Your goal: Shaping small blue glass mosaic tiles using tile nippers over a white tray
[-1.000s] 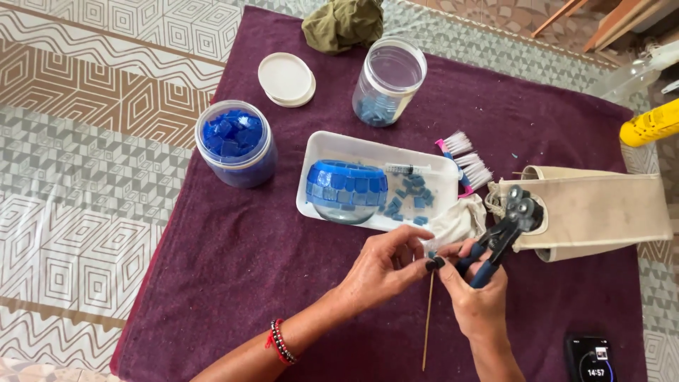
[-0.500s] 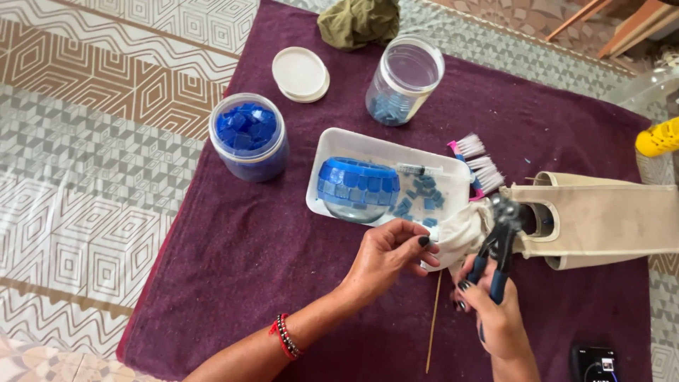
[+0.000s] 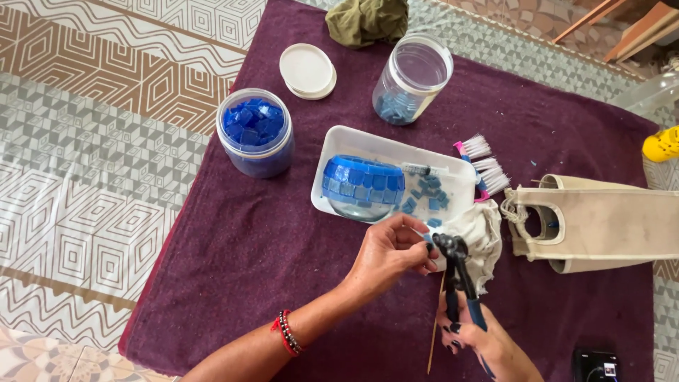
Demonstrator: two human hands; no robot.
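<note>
An open jar of blue tiles (image 3: 256, 131) stood at the left of the maroon cloth (image 3: 233, 247). Further right, a white tray (image 3: 339, 145) held a blue mosaic bowl (image 3: 362, 185). The left hand (image 3: 389, 253) had its fingers pinched shut on a small tile piece (image 3: 429, 240), feeding it to the nippers (image 3: 456, 272), gripped closed-fisted by the right hand (image 3: 481, 339). A clean cut likely needed fingertips kept clear of the blades
</note>
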